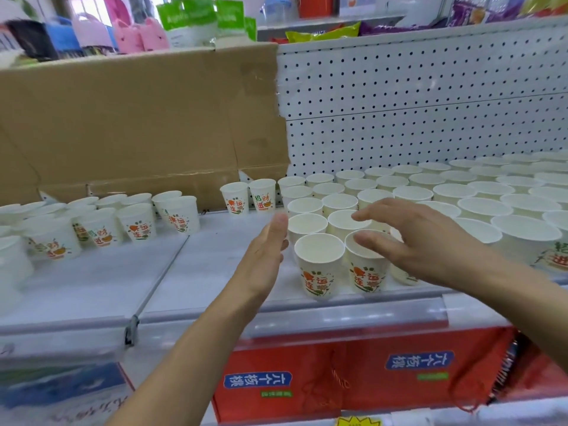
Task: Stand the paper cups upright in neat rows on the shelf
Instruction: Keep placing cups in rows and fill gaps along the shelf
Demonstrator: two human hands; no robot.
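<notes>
Loosely spread, empty: left hand beside the paper cups, right hand over them.

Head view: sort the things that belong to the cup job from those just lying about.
Job: paper cups, shelf, left hand, right hand.
Lying about: cardboard sheet, red cartons, snack bags, pink bags.

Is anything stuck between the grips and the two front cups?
Nothing visible is. The left grip is open just left of the front-left cup, with only bare shelf between them. The right grip is open, its fingertips over the rim of the front-right cup.
</notes>
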